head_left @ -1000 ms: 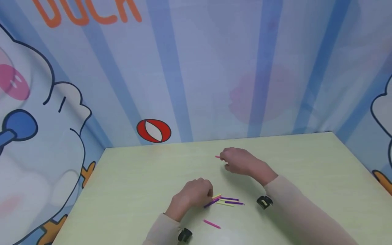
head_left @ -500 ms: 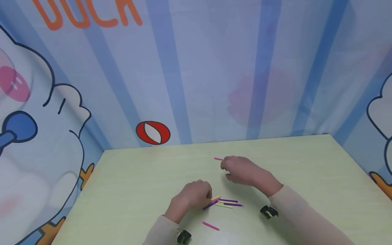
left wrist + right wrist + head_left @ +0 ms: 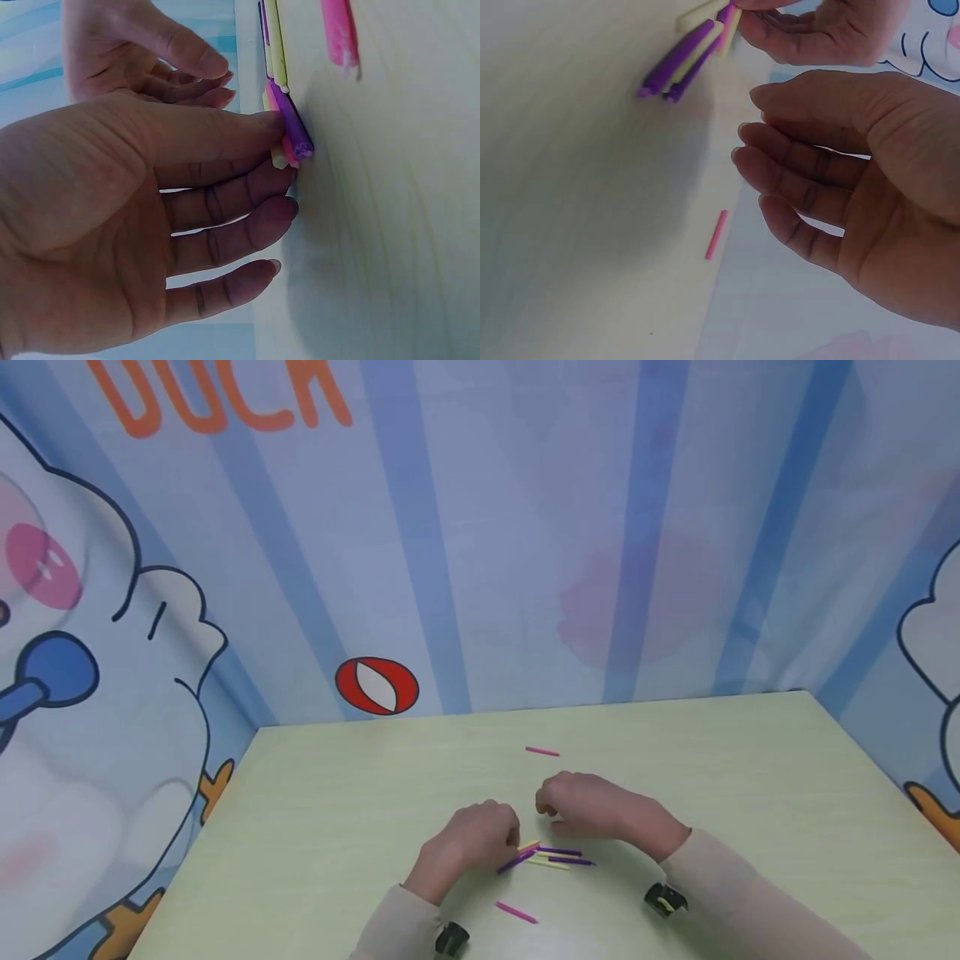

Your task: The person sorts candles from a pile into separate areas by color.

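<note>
My left hand [image 3: 468, 837] pinches the near end of a small bunch of thin candles, with its thumb against a purple candle [image 3: 296, 133] and pink and pale yellow ends beside it. More purple and yellow candles [image 3: 679, 60] lie fanned out to the right of those fingertips. My right hand [image 3: 592, 806] hovers just behind the bunch, holding nothing, its fingers loosely curved. A single pink candle [image 3: 542, 752] lies farther back on the table, beyond the right hand. Another pink candle [image 3: 517, 912] lies in front of the bunch, nearer to me.
The pale yellow-green table [image 3: 337, 810] meets a blue striped cloth backdrop [image 3: 510, 527] at its far edge. Printed cartoon figures show at both sides. A small black device [image 3: 666, 900] sits at the right wrist, and a similar one [image 3: 452, 939] at the left.
My right hand has let go of the back pink candle, leaving it on the table, and has drawn back toward the bunch. The left hand has stayed in place.
</note>
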A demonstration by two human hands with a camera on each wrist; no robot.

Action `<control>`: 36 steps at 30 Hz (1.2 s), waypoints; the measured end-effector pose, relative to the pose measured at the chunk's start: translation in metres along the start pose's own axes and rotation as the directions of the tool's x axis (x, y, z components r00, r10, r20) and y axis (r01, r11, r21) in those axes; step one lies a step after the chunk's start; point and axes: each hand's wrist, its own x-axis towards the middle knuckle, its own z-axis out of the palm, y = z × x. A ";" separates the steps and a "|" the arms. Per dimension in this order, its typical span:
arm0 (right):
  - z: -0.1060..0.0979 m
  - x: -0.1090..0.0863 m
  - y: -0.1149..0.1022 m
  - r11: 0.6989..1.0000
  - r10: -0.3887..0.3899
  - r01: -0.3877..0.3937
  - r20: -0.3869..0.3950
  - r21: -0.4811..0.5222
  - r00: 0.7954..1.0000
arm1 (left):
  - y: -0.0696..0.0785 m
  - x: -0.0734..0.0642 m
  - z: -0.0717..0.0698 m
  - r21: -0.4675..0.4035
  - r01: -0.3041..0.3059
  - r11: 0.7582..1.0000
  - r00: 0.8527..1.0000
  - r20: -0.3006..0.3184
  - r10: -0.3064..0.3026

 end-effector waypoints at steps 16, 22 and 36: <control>0.008 -0.009 -0.009 0.998 -0.036 0.033 0.049 0.049 0.998 | 0.001 -0.001 0.000 -0.019 0.002 1.000 1.000 -0.001 -0.002; 0.012 -0.011 -0.007 0.999 -0.041 0.039 0.055 0.027 0.998 | 0.002 -0.002 -0.001 -0.019 0.011 1.000 1.000 0.000 -0.011; 0.016 -0.012 -0.007 0.997 0.013 -0.022 0.112 0.075 0.994 | 0.002 -0.001 -0.001 -0.014 0.001 1.000 1.000 0.001 -0.001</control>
